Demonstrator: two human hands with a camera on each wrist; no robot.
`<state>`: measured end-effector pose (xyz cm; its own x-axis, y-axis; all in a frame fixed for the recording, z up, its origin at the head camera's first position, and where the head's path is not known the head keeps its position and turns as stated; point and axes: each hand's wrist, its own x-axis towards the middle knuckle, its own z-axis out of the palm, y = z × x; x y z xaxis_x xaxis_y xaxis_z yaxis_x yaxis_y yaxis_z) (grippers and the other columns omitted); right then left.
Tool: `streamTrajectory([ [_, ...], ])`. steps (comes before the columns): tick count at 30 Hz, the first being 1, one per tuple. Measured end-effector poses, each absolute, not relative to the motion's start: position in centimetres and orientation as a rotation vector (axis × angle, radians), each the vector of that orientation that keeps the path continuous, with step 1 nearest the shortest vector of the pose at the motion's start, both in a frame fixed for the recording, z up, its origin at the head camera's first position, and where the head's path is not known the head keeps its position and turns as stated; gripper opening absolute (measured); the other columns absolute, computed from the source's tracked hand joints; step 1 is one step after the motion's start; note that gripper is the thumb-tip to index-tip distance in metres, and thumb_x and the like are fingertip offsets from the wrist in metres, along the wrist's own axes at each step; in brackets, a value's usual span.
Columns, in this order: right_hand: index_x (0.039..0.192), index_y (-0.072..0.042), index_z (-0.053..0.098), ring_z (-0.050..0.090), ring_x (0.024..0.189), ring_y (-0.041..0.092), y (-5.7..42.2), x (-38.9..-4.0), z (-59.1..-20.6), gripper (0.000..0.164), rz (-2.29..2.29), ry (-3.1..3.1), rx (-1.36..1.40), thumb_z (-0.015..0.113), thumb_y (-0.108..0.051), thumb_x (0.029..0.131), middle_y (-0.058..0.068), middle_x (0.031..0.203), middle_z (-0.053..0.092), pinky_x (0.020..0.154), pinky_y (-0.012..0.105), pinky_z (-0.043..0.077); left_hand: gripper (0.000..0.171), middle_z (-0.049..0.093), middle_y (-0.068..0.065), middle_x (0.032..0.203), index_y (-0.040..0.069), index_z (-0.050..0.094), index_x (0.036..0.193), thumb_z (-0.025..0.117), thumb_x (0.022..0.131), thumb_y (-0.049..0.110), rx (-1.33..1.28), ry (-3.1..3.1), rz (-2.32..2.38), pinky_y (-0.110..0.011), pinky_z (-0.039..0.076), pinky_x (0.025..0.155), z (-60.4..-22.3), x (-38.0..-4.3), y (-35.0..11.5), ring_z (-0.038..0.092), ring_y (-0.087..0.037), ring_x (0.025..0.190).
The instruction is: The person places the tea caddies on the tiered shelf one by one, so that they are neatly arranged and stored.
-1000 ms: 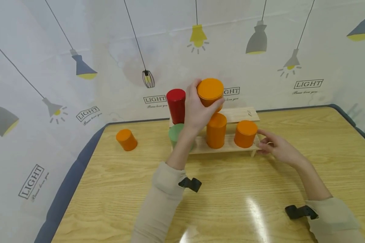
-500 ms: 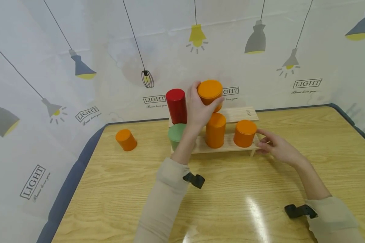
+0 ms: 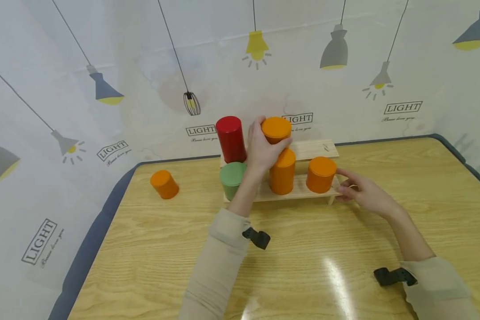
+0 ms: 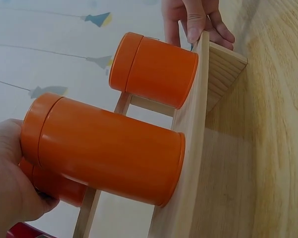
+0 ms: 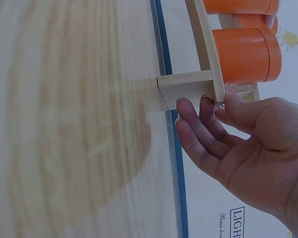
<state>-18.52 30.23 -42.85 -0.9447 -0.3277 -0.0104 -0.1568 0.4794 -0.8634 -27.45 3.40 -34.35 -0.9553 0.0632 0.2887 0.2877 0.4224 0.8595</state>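
Observation:
My left hand (image 3: 261, 150) grips an orange canister (image 3: 277, 127) at the upper tier of a two-tier wooden rack (image 3: 318, 149). In the left wrist view this held canister (image 4: 59, 188) is partly hidden behind a tall orange canister (image 4: 107, 148); its base is at the upper board, and I cannot tell whether it bears on it. My right hand (image 3: 364, 193) holds the lower tier's right end, thumb above and fingers below in the right wrist view. Beside it on that tier stands a short orange canister (image 3: 321, 175).
A red canister (image 3: 230, 138) stands on the upper tier's left, with a green canister (image 3: 232, 180) below it, partly behind my left forearm. Another short orange canister (image 3: 165, 184) sits on the table (image 3: 144, 249) left of the rack. A printed curtain (image 3: 304, 80) hangs behind.
My left hand has lowered the orange canister toward the upper tier, behind the tall one. My right hand keeps its hold on the rack's end.

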Motion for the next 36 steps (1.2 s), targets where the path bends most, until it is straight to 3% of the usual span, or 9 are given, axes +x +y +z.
streamTrajectory([
  [7,0.157,0.005,0.02,0.069,0.103,0.04,30.3,-18.6,-42.9,0.056,-1.446,2.558,-0.425,0.045,-0.005,0.107,0.024,0.111,0.054,0.09,0.045,0.056,0.08,0.045,-0.009,0.144,0.009,0.035,0.15,0.08,0.087,0.026,-0.305,-2.513,-1.538,-0.039,0.042,0.109,-34.5,-27.6,3.3,0.048,-0.023,0.127],
  [16,0.157,0.005,0.021,0.069,0.102,0.039,30.2,-18.6,-42.9,0.056,-1.443,2.567,-0.414,0.045,-0.004,0.107,0.024,0.111,0.054,0.089,0.042,0.057,0.09,0.035,-0.005,0.156,0.015,0.023,0.159,0.077,0.09,0.036,-0.374,-2.544,-1.489,-0.041,0.038,0.113,-34.3,-27.3,3.0,0.043,-0.021,0.134],
  [28,0.156,0.007,0.021,0.068,0.101,0.038,30.2,-18.6,-42.9,0.056,-1.455,2.568,-0.433,0.045,-0.002,0.106,0.024,0.11,0.055,0.088,0.039,0.057,0.081,0.032,-0.001,0.158,0.016,0.032,0.157,0.075,0.09,0.035,-0.548,-2.377,-1.466,-0.038,0.036,0.114,-32.6,-25.9,2.5,0.034,-0.017,0.141],
  [36,0.157,0.006,0.021,0.067,0.101,0.039,30.2,-18.6,-42.9,0.056,-1.455,2.565,-0.426,0.045,-0.002,0.107,0.024,0.11,0.055,0.089,0.04,0.057,0.071,0.045,-0.007,0.147,0.008,0.042,0.149,0.076,0.09,0.027,-0.694,-2.168,-1.463,-0.031,0.037,0.111,-31.1,-24.1,1.6,0.041,-0.015,0.133],
])
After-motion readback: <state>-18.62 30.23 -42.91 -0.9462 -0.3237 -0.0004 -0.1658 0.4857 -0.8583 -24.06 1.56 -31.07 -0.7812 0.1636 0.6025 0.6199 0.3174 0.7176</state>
